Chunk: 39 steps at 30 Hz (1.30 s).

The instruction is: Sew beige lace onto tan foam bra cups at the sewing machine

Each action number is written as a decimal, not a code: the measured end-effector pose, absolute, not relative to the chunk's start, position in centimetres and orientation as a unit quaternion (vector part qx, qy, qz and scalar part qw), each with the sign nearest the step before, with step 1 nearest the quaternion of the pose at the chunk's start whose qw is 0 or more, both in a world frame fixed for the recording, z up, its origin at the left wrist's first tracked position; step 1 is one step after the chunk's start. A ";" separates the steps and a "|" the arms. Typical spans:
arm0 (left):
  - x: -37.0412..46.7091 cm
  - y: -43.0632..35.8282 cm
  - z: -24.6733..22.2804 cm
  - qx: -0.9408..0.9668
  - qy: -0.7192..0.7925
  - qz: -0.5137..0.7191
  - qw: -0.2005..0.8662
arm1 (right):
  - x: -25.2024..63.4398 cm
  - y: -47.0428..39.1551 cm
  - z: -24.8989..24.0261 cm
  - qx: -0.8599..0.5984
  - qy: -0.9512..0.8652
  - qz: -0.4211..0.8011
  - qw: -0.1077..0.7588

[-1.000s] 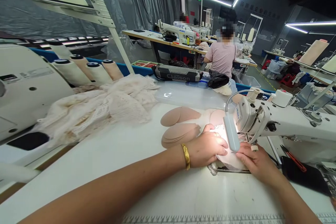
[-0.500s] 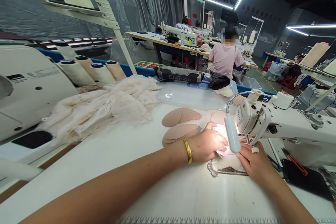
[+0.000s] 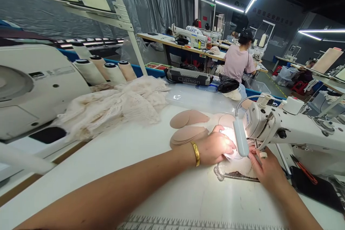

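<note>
Under the sewing machine's bright lamp (image 3: 240,138), my left hand (image 3: 217,147), with a gold bracelet at the wrist, has its fingers curled and closed on a white fabric piece (image 3: 228,134). Glare and the lamp hide much of that piece. My right hand (image 3: 265,167) lies beside the needle area of the white sewing machine (image 3: 293,120), fingers stretched forward and flat on the machine bed; some fingertips are hidden behind the machine head. Left of the fabric, beige oval pads (image 3: 185,134) lie in overlapping stacks on the white table (image 3: 161,187).
A heap of cream lace fabric (image 3: 118,107) lies at the left, before several thread cones (image 3: 88,72). Another white machine (image 3: 37,90) stands far left. Red-handled snips (image 3: 306,172) rest on a black item at right. A person in pink (image 3: 237,63) sits beyond.
The view has swung slightly left, so things appear shifted right. Both hands keep nearly the same place at the machine. The person in pink has turned the head to the right.
</note>
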<state>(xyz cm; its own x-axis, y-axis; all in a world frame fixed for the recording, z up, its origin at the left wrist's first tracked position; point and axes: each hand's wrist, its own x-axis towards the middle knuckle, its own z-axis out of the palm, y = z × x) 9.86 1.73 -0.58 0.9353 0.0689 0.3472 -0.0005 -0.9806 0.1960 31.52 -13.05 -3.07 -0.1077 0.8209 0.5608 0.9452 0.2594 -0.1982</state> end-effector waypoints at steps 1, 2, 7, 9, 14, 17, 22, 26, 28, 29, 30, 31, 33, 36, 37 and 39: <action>9.9 1.7 -0.6 0.978 0.017 0.182 0.096 | 31.5 -13.0 -3.1 -0.602 -0.734 -0.104 0.297; 9.9 1.7 -0.7 0.978 0.016 0.184 0.096 | 31.5 -12.9 -3.2 -0.605 -0.732 -0.101 0.296; 9.8 1.5 -1.0 0.978 0.011 0.186 0.088 | 31.5 -13.0 -3.1 -0.612 -0.729 -0.080 0.296; 9.7 1.4 -1.0 0.978 0.008 0.190 0.087 | 31.5 -13.0 -3.0 -0.611 -0.729 -0.079 0.297; 9.6 1.4 -1.1 0.978 0.010 0.190 0.084 | 31.3 -13.1 -3.0 -0.612 -0.729 -0.097 0.292; 9.6 1.3 -1.0 0.978 0.017 0.191 0.086 | 31.4 -13.1 -3.0 -0.606 -0.734 -0.095 0.292; 9.5 1.2 -1.0 0.980 0.027 0.178 0.082 | 31.8 -13.3 -3.4 -0.597 -0.734 -0.098 0.309; 9.4 1.3 -1.2 0.980 0.027 0.183 0.066 | 32.0 -13.3 -3.5 -0.586 -0.738 -0.115 0.314; 9.4 1.3 -1.5 0.981 0.029 0.185 0.057 | 32.0 -13.2 -3.4 -0.578 -0.744 -0.119 0.312; 9.4 1.3 -1.6 0.981 0.030 0.187 0.052 | 31.9 -13.2 -3.4 -0.576 -0.747 -0.121 0.310; 9.3 1.3 -1.7 0.981 0.031 0.188 0.046 | 31.9 -13.3 -3.3 -0.574 -0.749 -0.121 0.308; 9.3 1.2 -1.8 0.980 0.031 0.192 0.039 | 31.8 -13.3 -3.3 -0.573 -0.752 -0.119 0.304; 9.3 1.1 -1.8 0.979 0.028 0.199 0.022 | 31.7 -13.4 -3.1 -0.577 -0.758 -0.110 0.285; 9.1 0.5 -1.8 0.978 0.020 0.208 -0.004 | 31.4 -13.7 -2.8 -0.583 -0.772 -0.072 0.242; 9.1 0.3 -1.7 0.977 0.018 0.210 -0.011 | 31.2 -13.8 -2.6 -0.579 -0.781 -0.052 0.229; 8.9 -0.3 -1.6 0.976 0.016 0.215 -0.024 | 30.9 -13.9 -2.3 -0.557 -0.804 -0.011 0.206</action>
<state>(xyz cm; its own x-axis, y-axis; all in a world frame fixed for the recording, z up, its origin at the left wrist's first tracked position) 8.91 -0.31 -1.56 0.9073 0.0208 0.4201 0.0415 -0.9983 -0.0402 30.89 -13.94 -2.28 -0.2939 0.8917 0.3443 0.9007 0.3790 -0.2126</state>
